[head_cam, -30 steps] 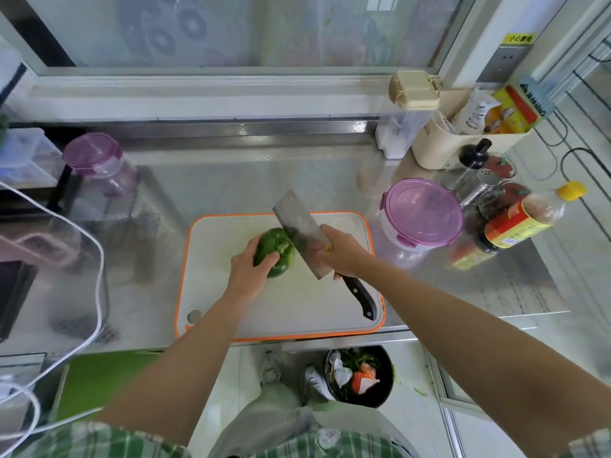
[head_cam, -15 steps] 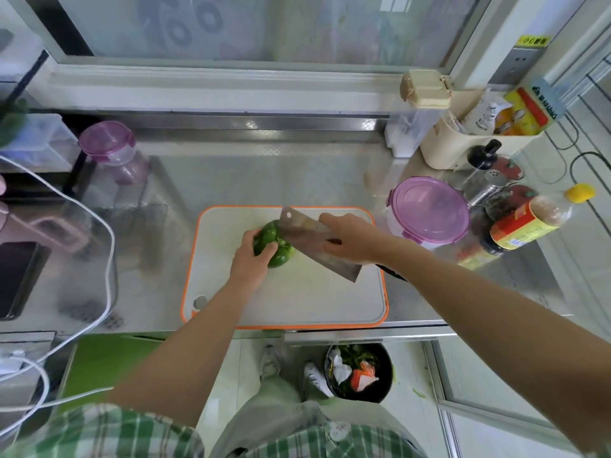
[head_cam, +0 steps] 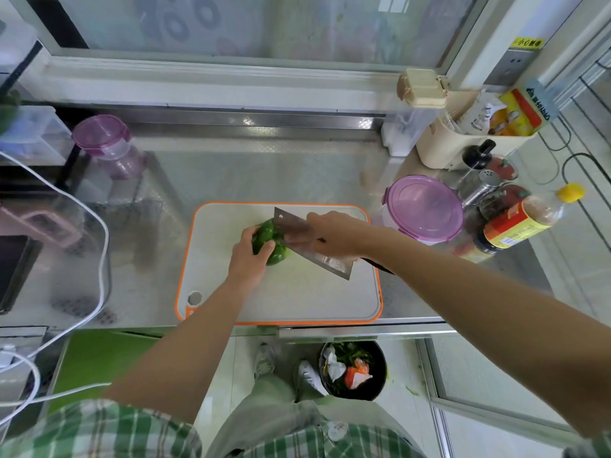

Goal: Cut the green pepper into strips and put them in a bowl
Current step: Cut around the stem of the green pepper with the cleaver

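The pepper (head_cam: 267, 234) is sitting whole on the board (head_cam: 297, 292), near its far edge. The left hand (head_cam: 248, 259) is gripping it from the near side, fingers curled over its top. The right hand (head_cam: 337, 234) is clasping the cleaver (head_cam: 294, 228) where blade meets handle, and the blade is leaning against the pepper's right side. A lidded tub (head_cam: 425, 208) is standing just right of the board.

A small yellow sticker (head_cam: 526, 43) on the wall above the socket (head_cam: 511, 62) bears black Chinese characters beginning 小心, the rest too blurred to read, while the white characters on the blue-topped packet (head_cam: 537, 99) and the print on the bottle label (head_cam: 510, 228) stay illegible.
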`<state>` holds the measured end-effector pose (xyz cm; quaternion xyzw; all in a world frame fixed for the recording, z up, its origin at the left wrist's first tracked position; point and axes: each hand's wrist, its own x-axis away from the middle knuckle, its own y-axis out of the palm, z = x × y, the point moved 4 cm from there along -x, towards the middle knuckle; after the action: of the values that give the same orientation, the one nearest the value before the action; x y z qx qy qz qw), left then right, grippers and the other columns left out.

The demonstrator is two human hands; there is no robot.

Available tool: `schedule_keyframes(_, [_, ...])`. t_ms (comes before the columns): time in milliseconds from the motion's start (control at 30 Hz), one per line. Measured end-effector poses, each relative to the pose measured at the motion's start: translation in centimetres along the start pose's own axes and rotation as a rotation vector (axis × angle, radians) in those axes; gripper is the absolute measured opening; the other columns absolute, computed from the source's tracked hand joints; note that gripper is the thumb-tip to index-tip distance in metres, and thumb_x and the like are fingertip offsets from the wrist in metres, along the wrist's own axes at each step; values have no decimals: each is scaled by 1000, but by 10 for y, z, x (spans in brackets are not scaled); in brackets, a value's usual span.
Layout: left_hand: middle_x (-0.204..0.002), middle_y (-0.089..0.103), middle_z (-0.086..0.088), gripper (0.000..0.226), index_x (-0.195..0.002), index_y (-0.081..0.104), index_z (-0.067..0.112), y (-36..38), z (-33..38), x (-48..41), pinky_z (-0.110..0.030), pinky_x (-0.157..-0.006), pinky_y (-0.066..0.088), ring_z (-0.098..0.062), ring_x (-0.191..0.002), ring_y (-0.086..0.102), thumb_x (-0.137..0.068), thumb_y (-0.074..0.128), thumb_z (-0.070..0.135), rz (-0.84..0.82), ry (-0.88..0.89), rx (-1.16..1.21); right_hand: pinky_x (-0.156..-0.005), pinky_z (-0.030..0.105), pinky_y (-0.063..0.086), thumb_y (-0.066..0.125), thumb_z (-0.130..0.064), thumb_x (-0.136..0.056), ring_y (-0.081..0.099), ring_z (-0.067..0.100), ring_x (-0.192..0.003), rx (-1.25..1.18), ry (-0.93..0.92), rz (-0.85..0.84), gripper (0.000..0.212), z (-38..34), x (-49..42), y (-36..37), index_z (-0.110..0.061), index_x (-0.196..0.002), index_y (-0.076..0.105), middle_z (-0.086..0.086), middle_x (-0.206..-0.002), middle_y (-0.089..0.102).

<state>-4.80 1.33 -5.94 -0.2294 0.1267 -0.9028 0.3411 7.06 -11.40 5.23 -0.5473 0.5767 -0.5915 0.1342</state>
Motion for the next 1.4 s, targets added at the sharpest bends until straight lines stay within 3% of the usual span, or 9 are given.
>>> schedule_keyframes(233, [-127,56,-14,43,-137,42,13,-1,0,0,-44,-99,46,-31,-114,54,-97,55,22,3,27,-101,-67,34,38,40,-47,-98,49,25,-82,-10,20,-4,41,-15,-7,3,-9,-113,47,7,-97,53])
schedule_keyframes(600, [-128,57,-13,42,-138,42,12,-5,7,-10,-40,-98,43,-33,-118,53,-99,51,25,-11,25,-229,-72,33,32,34,-32,-100,42,25,-86,12,20,-24,37,-24,2,-6,-3,-120,45,17,-115,56])
schedule_keyframes(833, [-127,57,-13,41,-137,42,14,-4,10,-12,-42,-98,44,-34,-117,53,-99,50,26,1,13,-246,-70,32,33,38,-39,-100,45,24,-85,16,25,-34,41,-22,-4,-9,-4,-119,48,15,-111,58])
schedule_keyframes(1400, [-130,57,-12,40,-139,42,16,-7,15,-20,-39,-100,42,-33,-118,52,-101,47,26,-20,24,-307,-72,32,35,37,-30,-99,47,28,-87,7,23,-78,34,-24,1,-18,-3,-117,49,16,-108,57])
